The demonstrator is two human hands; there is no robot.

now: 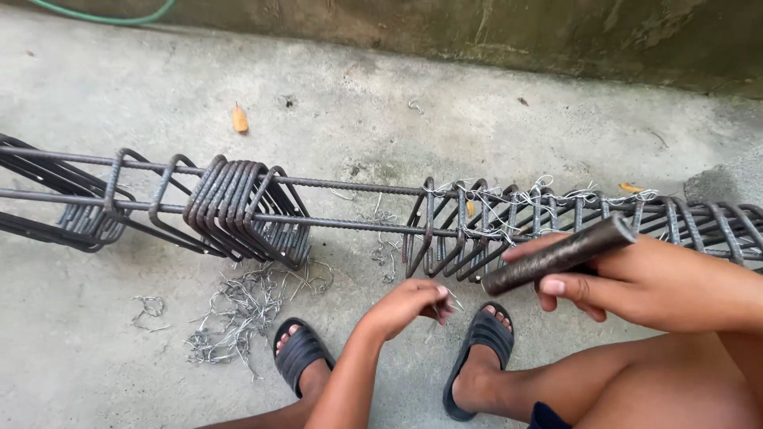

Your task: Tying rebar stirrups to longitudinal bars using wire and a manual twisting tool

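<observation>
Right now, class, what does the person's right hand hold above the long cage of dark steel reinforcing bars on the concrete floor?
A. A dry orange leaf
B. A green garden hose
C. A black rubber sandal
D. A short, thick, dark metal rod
D: the right hand grips a short, thick, dark metal rod over the cage of dark steel reinforcing bars, while the left hand pinches thin wire.

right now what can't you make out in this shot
- Head view: the wire piece in the left hand is too thin to tell its shape, and the fingers cover most of it.
- The rebar cage is cut off by both side edges, so its length is unknown.
- The right hand covers the rear of the dark bar.
- The hose runs off the top edge.
- The sandals are partly behind the arm and legs.
</observation>
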